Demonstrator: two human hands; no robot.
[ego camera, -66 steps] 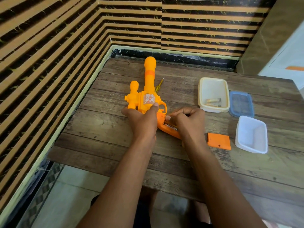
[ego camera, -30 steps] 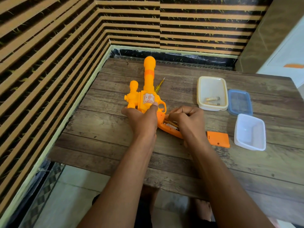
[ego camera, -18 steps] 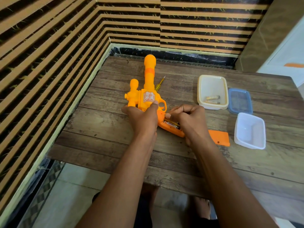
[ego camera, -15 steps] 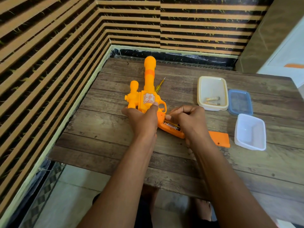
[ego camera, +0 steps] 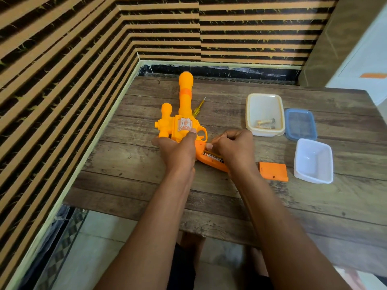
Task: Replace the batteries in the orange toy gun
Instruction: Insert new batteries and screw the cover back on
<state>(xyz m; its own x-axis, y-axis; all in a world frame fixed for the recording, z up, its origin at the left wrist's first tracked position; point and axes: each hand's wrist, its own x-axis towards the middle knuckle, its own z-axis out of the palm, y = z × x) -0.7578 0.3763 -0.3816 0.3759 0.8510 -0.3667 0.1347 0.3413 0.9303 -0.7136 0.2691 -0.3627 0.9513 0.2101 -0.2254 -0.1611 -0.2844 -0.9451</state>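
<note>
Left hand [ego camera: 178, 152] clamps orange toy gun [ego camera: 185, 122] flat on bench [ego camera: 146, 181], barrel pointing away. Right hand [ego camera: 234, 150] curled, fingertips pinching at battery [ego camera: 213, 157] in open grip compartment; cover [ego camera: 273, 171] lies just right.

head cam | looks forward-down, close | over wooden table [ego camera: 146, 185] corner
</note>
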